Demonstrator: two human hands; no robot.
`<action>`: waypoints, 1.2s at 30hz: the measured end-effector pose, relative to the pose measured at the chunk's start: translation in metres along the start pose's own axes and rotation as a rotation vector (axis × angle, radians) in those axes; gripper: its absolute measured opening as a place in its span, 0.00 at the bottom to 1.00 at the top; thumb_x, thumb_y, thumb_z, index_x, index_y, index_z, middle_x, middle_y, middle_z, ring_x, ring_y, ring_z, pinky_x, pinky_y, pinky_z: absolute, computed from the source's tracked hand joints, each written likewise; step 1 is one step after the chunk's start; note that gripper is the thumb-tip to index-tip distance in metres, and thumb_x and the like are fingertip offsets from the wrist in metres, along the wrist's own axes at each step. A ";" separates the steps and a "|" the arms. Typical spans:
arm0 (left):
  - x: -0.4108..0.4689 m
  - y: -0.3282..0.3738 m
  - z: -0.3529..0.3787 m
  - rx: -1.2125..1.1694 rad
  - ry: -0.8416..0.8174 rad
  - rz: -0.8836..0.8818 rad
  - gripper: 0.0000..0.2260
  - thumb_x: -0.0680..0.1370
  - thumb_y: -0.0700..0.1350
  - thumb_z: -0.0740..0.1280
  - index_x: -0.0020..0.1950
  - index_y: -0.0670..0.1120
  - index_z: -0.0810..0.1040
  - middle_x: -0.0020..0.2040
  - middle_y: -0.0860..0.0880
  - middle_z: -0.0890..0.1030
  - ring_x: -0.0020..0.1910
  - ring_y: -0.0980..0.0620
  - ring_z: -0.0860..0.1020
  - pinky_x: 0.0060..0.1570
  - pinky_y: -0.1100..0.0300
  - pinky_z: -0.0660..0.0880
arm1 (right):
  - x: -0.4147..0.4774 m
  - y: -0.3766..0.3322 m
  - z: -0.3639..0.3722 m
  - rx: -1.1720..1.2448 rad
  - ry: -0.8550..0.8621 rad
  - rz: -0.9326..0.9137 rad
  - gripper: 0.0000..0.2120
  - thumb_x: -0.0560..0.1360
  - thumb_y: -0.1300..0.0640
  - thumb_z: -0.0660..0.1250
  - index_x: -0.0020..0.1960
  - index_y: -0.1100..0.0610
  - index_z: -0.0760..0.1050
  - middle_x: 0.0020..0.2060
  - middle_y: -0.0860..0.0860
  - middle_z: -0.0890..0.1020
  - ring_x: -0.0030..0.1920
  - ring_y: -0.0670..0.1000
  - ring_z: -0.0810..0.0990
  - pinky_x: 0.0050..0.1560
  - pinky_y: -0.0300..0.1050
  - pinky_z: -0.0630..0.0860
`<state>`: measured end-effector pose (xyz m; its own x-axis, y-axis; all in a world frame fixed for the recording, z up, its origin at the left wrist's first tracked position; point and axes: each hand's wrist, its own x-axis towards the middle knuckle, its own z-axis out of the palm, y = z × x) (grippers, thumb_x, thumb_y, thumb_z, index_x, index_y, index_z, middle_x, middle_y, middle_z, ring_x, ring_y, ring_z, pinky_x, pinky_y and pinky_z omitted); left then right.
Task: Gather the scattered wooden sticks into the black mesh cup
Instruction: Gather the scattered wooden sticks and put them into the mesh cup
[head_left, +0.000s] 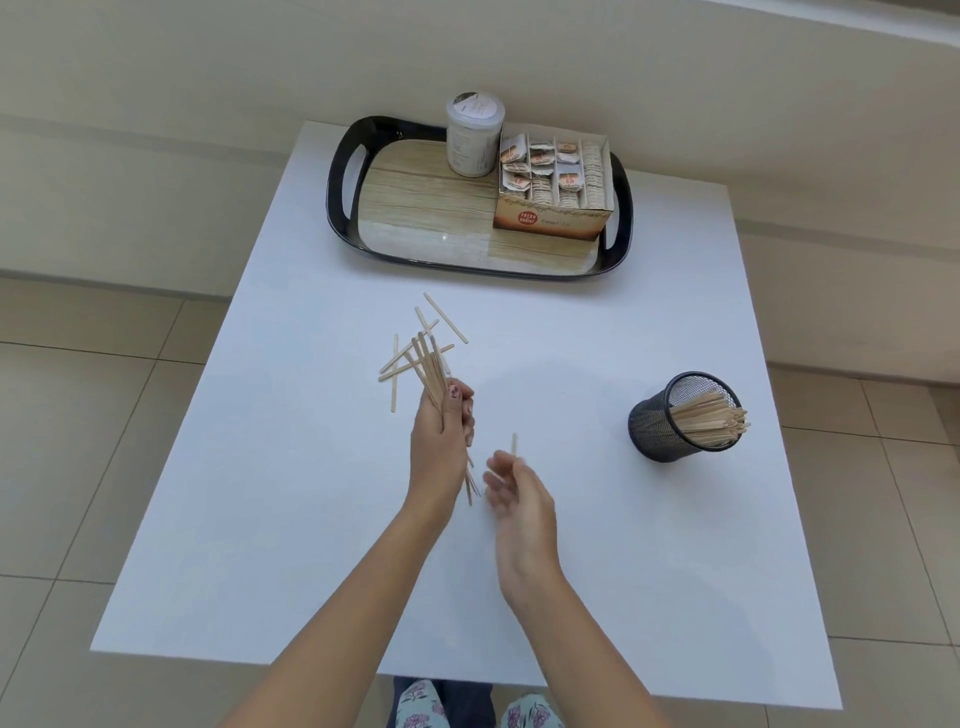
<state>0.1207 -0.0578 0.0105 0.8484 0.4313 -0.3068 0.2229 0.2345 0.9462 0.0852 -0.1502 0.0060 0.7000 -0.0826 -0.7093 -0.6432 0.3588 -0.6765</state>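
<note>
Sticks (445, 318) lie scattered on the tabletop (311, 519) just beyond the left hand (439, 441), which grips a splayed bundle (427, 366) of them, ends poking out above and below the fist. The right hand (519, 499) hangs beside it, fingers relaxed and apart, holding nothing that shows; a lone stick (514, 444) sits just past its fingertips, seemingly flat on the tabletop. The cup (654, 426) stands well off to the right of both hands, crowded with sticks leaning over its rim. With the bundle so fanned, a slack grip could shed some on the way. Pushed in carelessly, it may catch the leaning ones and tip the light cup.
</note>
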 end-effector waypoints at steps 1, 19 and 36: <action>-0.003 0.000 0.003 -0.022 -0.011 0.019 0.10 0.84 0.46 0.55 0.46 0.48 0.73 0.34 0.56 0.71 0.28 0.58 0.67 0.31 0.68 0.67 | -0.001 0.002 0.000 0.176 -0.030 0.120 0.13 0.82 0.56 0.58 0.54 0.62 0.78 0.53 0.55 0.81 0.56 0.54 0.79 0.62 0.48 0.73; -0.031 -0.012 0.032 0.008 -0.082 -0.021 0.20 0.74 0.53 0.69 0.30 0.45 0.65 0.27 0.51 0.65 0.31 0.48 0.67 0.40 0.54 0.69 | 0.006 -0.028 0.013 0.254 -0.288 0.115 0.22 0.83 0.47 0.52 0.60 0.58 0.80 0.56 0.52 0.83 0.63 0.50 0.78 0.68 0.48 0.69; -0.006 -0.012 0.015 0.598 -0.027 0.099 0.15 0.79 0.43 0.63 0.32 0.52 0.71 0.23 0.55 0.73 0.24 0.59 0.73 0.22 0.73 0.64 | 0.024 -0.041 0.032 -0.542 -0.325 -0.393 0.09 0.80 0.48 0.60 0.48 0.47 0.79 0.48 0.39 0.82 0.49 0.36 0.80 0.51 0.35 0.74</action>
<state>0.1203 -0.0765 0.0024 0.8889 0.4023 -0.2193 0.3672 -0.3392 0.8661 0.1384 -0.1367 0.0228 0.9123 0.1992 -0.3577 -0.3308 -0.1562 -0.9307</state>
